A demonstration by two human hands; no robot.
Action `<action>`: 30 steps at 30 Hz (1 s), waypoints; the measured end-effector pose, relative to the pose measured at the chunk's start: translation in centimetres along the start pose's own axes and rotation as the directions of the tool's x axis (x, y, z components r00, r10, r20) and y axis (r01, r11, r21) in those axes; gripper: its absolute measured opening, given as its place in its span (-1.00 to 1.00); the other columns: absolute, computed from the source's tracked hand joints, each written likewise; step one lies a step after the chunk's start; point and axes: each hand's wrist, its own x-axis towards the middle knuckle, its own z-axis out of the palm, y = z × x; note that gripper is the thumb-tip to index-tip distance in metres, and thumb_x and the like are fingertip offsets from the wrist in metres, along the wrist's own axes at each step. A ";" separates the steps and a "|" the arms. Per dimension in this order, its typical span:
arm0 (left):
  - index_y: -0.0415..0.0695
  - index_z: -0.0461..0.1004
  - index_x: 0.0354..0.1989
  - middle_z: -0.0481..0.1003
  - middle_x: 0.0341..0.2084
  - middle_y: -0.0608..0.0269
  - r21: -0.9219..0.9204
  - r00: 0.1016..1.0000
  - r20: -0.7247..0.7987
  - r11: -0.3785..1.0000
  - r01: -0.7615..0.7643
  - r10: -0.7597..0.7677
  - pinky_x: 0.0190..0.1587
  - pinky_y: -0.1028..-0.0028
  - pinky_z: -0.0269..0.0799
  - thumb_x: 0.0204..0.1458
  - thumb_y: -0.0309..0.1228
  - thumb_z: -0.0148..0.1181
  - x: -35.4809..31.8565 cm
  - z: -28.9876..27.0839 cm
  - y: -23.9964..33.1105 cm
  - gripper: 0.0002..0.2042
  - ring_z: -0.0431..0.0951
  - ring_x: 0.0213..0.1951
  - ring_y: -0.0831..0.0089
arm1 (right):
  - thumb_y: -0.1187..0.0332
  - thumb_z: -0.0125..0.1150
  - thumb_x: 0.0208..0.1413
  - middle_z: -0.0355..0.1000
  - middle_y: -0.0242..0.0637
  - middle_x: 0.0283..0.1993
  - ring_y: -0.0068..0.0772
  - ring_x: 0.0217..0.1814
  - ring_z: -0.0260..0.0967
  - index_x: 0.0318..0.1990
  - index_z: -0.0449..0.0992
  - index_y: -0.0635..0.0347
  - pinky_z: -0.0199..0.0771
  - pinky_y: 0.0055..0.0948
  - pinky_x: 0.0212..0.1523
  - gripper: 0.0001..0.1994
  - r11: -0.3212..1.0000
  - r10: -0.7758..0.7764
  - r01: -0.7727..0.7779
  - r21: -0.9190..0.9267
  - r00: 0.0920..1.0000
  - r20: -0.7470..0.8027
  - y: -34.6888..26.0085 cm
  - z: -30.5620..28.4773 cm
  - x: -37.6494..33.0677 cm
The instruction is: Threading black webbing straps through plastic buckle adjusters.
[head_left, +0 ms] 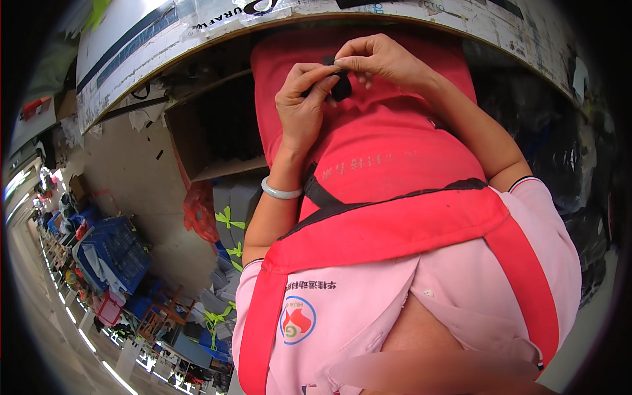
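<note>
My left hand (301, 99) is closed in a pinch on a small black piece (342, 87), which looks like soft fabric or strap; its exact kind is too small to make out. From the other side my right hand (382, 60) pinches the upper end of the same piece, thumb and forefinger pressed together. Both hands meet above the lap, over a red apron (395, 145), close to the table's front edge. A pale bangle (282, 189) circles my left wrist.
A worn white tabletop (151, 62) runs across the far side. Below it on the left stands an open cardboard box (181, 145) with dark contents. Grey bundles tied with yellow-green strips (229, 217), a red plastic bag (199, 210) and a blue crate (118, 253) lie leftward. Black plastic bags (559, 158) sit at right.
</note>
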 end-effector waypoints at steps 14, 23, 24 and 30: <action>-0.31 0.56 -0.24 0.43 -0.33 0.30 0.142 0.993 0.051 0.985 0.094 -0.102 -0.53 0.71 0.30 0.05 -0.71 0.15 -1.5 -2.5 4.7 -0.86 0.43 -0.45 0.67 | 0.44 0.27 0.11 0.44 -0.45 -0.27 -0.68 -0.19 0.39 -0.19 0.44 0.23 0.41 -0.61 -0.11 -0.84 0.970 -0.226 0.208 -0.127 0.962 -0.152 0.7 0.7 1.3; -0.27 0.38 0.10 0.50 -0.06 0.06 -0.132 0.787 -0.564 0.968 0.212 -0.249 -0.40 0.57 0.50 0.21 -0.50 0.06 -5.0 -15.7 3.9 -0.71 0.59 -0.19 0.38 | 0.36 0.26 0.10 0.50 -0.34 -0.23 -0.45 -0.12 0.43 -0.17 0.52 0.21 0.45 -0.48 -0.14 -0.82 0.055 -0.841 0.103 -0.993 0.540 0.010 -3.3 -6.2 3.6; -0.25 0.33 0.14 0.48 -0.02 0.03 -0.393 0.757 -0.534 0.903 0.173 -0.377 -0.33 0.54 0.53 0.22 -0.49 0.03 -4.7 -15.6 3.3 -0.68 0.58 -0.15 0.34 | 0.36 0.26 0.10 0.50 -0.34 -0.23 -0.45 -0.12 0.43 -0.17 0.52 0.21 0.45 -0.48 -0.14 -0.82 0.054 -0.841 0.104 -0.993 0.540 0.011 -3.4 -6.9 3.7; -0.26 0.29 0.08 0.48 -0.08 -0.11 -0.376 0.936 -0.154 0.895 0.239 -0.315 -0.38 0.54 0.53 0.22 -0.51 0.03 -2.0 -8.4 -0.2 -0.73 0.61 -0.33 0.33 | 0.37 0.25 -0.01 0.42 -0.24 -0.32 -0.15 -0.20 0.38 -0.36 0.52 0.17 0.40 -0.27 -0.15 -0.90 0.088 -0.733 0.197 -0.976 0.676 0.070 -2.5 -10.2 4.5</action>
